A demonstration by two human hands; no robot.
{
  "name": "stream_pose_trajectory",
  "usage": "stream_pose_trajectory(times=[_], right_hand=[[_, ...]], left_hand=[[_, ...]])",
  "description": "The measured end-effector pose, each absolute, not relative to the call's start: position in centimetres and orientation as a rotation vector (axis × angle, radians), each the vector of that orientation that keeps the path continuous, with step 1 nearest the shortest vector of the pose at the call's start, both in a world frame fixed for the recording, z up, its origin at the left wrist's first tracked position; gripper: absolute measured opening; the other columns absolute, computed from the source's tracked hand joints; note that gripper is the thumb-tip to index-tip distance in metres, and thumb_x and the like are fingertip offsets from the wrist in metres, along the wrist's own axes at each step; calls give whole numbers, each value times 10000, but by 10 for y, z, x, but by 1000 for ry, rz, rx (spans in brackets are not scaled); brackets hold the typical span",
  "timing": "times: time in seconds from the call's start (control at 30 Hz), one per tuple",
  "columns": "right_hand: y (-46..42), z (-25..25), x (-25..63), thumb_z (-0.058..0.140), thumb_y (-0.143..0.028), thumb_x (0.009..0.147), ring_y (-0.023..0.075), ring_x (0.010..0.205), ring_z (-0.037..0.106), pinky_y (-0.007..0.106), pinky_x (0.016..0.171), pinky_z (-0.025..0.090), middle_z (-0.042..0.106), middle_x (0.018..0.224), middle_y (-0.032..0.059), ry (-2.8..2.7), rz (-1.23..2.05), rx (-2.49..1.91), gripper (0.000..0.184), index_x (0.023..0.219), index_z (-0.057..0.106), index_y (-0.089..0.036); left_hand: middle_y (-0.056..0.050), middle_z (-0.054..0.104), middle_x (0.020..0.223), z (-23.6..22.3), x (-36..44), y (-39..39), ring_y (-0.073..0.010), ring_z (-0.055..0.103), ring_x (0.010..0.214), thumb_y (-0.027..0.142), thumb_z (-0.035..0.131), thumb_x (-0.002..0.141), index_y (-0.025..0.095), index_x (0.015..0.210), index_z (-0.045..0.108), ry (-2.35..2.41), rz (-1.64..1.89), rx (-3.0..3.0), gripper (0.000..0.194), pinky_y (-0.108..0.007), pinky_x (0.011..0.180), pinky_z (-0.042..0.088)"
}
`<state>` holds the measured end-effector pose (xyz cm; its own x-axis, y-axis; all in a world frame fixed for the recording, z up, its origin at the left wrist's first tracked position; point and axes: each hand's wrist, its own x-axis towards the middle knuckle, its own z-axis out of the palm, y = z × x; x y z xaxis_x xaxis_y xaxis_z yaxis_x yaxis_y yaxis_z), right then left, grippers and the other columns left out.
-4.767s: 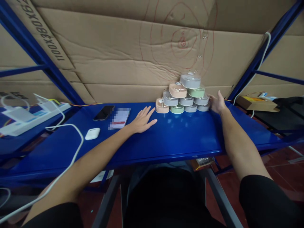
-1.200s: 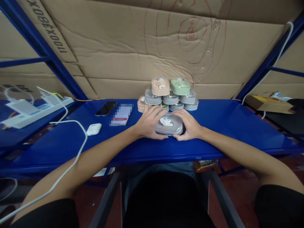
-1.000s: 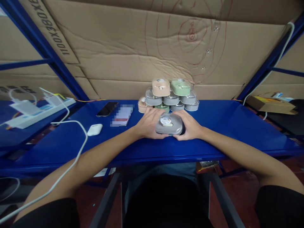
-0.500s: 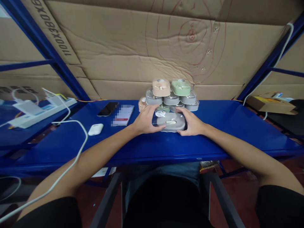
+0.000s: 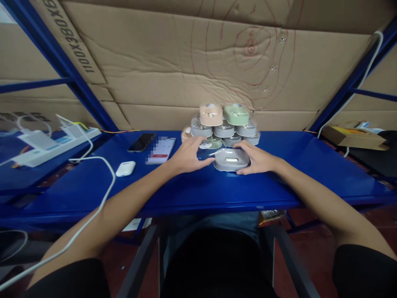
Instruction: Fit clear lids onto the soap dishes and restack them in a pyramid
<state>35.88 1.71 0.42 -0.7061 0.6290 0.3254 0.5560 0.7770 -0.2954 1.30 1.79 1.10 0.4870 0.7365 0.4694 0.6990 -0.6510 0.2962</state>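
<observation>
A clear plastic lid [image 5: 204,155] with a round white sticker is in my left hand [image 5: 189,155], its thumb and fingers closed around it. Just to the right, my right hand [image 5: 257,158] grips the side of a small grey oval box [image 5: 231,159], which bears a short white bar on top. The lid sits left of the box, tilted; whether their edges still touch I cannot tell. Behind the hands stand stacked boxes of the same kind: a peach box [image 5: 211,115] and a green box [image 5: 236,115] on top, with several grey ones such as this grey box [image 5: 224,131] below.
To the left on the blue table [image 5: 198,190] lie a white earphone case [image 5: 125,169], a lit phone [image 5: 163,150] and a dark phone [image 5: 141,142]. A white cable [image 5: 107,194] crosses over my left forearm. A power strip [image 5: 56,147] is at far left, an open cardboard box [image 5: 353,137] at far right.
The clear lid, which covered the grey box, has shifted left with my left hand. The grey box has moved slightly right with my right hand, and its top is now uncovered.
</observation>
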Motion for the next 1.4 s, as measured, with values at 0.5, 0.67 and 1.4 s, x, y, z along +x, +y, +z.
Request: stream_pose_trajectory(times=[0.5,0.67,1.4], right_hand=[[24,-7,353,891,-692,827,412,1372,672,624,1127,579,638,1489,187,-2589,287,-872,695,1351,793,-245],[22,-4,353,870,-665,865,400,1339,681,617,1108,591,665,1466,192,-2587,286,-852,659,1355,807,-229],[16,18,366,820,-626,946,382,1404,669,607,1188,539,678,1542,146,-2463,213,-835,531,1357,850,-290]], left_hand=[[-238,789,1231,25,-15,20,-479,764,1120,822,689,850,192,1315,652,1528,462,2782,784,-539,916,585],[-267,785,1149,16,-21,28,-506,765,1040,907,707,768,174,1164,689,1548,384,2775,833,-546,842,585],[-353,636,1466,33,-7,13,-560,649,1332,842,603,869,73,1446,532,1708,-147,2635,964,-576,1039,546]])
